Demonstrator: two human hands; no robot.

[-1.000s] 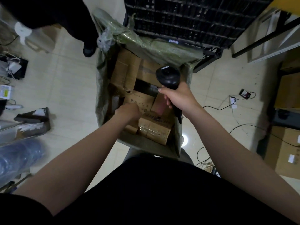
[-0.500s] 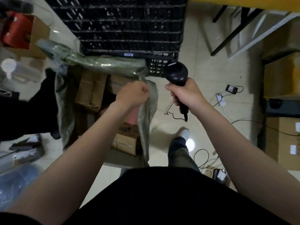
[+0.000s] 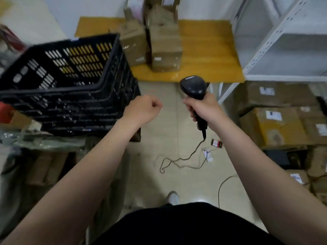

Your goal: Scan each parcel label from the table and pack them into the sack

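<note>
Left hand [image 3: 143,108], having released the sack [image 3: 44,144], is hovering curled and empty; right hand [image 3: 205,110] is still gripping the scanner [image 3: 193,86], facing parcels [image 3: 166,50] on the far bench [image 3: 212,50].

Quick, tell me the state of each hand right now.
Left hand: closed in a fist, holding nothing.
Right hand: closed, gripping the black scanner by its handle.

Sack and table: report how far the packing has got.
Done: brown boxes already lie in the sack. In hand: the right hand grips the scanner; the left hand is curled, empty. Left: at least two parcels stand on the yellow table.
</note>
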